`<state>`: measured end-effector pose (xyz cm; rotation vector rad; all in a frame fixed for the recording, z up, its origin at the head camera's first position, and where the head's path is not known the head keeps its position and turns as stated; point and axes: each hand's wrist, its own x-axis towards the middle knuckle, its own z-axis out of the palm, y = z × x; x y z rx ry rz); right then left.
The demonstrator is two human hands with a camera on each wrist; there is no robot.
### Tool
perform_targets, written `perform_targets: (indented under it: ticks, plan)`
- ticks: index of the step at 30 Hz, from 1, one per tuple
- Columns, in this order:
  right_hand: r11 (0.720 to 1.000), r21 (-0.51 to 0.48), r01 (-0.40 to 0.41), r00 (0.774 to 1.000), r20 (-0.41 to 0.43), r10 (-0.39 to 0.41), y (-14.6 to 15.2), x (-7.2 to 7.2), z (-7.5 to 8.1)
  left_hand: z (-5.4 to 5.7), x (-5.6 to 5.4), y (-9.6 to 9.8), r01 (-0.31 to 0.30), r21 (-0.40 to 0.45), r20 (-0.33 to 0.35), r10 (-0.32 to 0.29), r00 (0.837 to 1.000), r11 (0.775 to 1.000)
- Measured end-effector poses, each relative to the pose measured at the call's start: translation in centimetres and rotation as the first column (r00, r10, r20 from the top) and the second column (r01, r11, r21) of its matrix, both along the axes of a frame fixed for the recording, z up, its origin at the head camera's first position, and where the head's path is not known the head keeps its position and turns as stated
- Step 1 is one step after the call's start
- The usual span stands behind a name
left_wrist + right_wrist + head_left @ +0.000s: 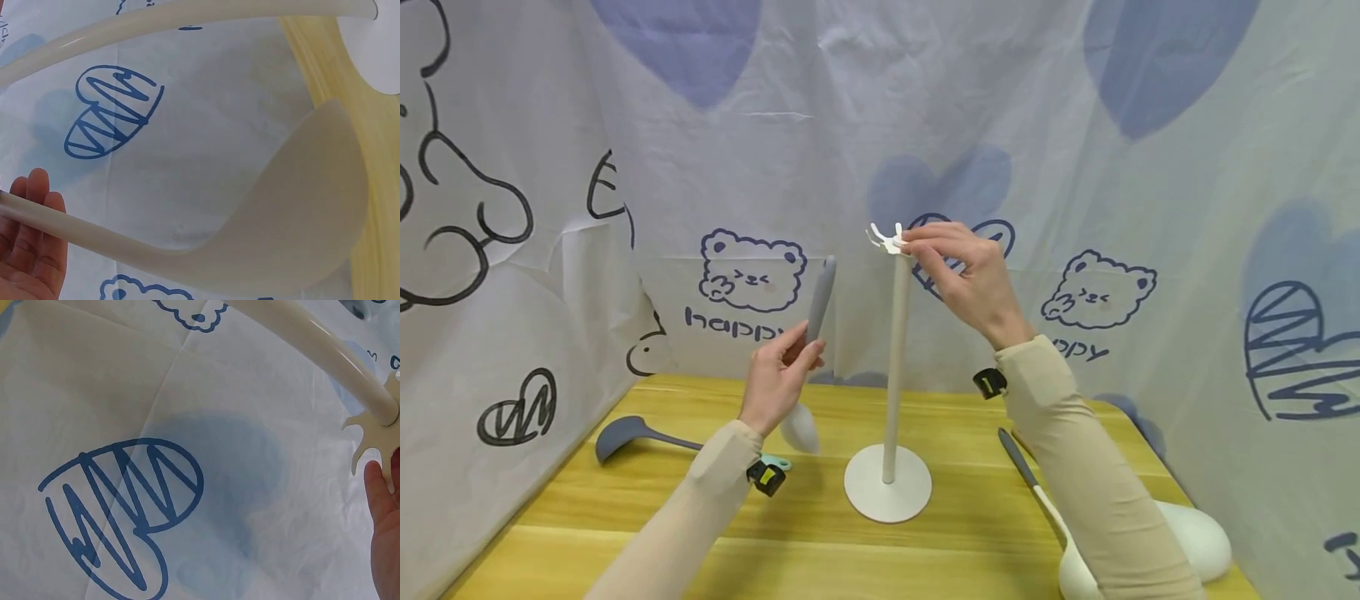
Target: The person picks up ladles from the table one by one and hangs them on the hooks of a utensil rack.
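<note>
My left hand (781,375) grips a ladle by its grey handle (822,300), which points upward. The ladle's pale bowl (306,212) hangs below that hand, left of the white stand (896,358). Topping the stand's pole is a small rack of curved hooks (889,242). Thumb and fingers of my right hand (966,271) pinch one of these hooks from the right. In the right wrist view, fingers (378,487) lie against a prong of the hook rack (375,434). The stand's round base (887,500) rests on the wooden table.
A blue-grey ladle (628,433) lies on the table (805,542) at left, with a mint-coloured handle end (777,461) by the left wrist. To the right, a grey-handled white utensil (1033,475) and a rounded white object (1202,542) are partly behind my sleeve. Printed cloth hangs behind.
</note>
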<state>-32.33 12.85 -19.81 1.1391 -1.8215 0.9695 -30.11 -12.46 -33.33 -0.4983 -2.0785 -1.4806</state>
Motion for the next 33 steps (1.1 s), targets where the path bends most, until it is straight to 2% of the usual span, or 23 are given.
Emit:
perform_targets:
  ticks: [6, 8, 14, 23, 27, 33]
  plan:
    - [1.000, -0.022, 0.022, 0.999, -0.024, -0.023, -0.6, 0.1, 0.0, 1.0, -0.2, 0.4, 0.019, 0.016, -0.009, -0.019, 1.000, 1.000]
    - [0.999, -0.029, 0.021, 0.999, -0.031, -0.022, -0.7, 0.1, -0.1, 1.0, -0.6, 0.4, 0.026, 0.020, -0.022, -0.025, 0.999, 0.999]
    - [0.998, -0.050, 0.036, 0.999, -0.025, -0.037, -1.1, 0.3, -0.1, 2.3, -1.3, 1.0, 0.016, -0.025, -0.008, -0.016, 1.000, 1.000]
    - [0.995, -0.061, 0.080, 0.995, -0.048, -0.083, -1.2, 0.5, -0.3, 3.7, -2.6, 2.2, 0.067, -0.072, 0.009, -0.066, 0.998, 0.995]
    - [0.995, -0.072, 0.072, 0.995, -0.066, -0.076, -1.4, 0.5, -0.4, 4.2, -2.9, 2.5, 0.053, -0.094, 0.006, -0.053, 0.999, 0.994]
    - [0.992, -0.110, 0.062, 0.995, -0.074, -0.071, -1.7, 0.5, -0.5, 4.5, -3.4, 2.8, 0.051, -0.085, 0.006, -0.051, 0.999, 0.995]
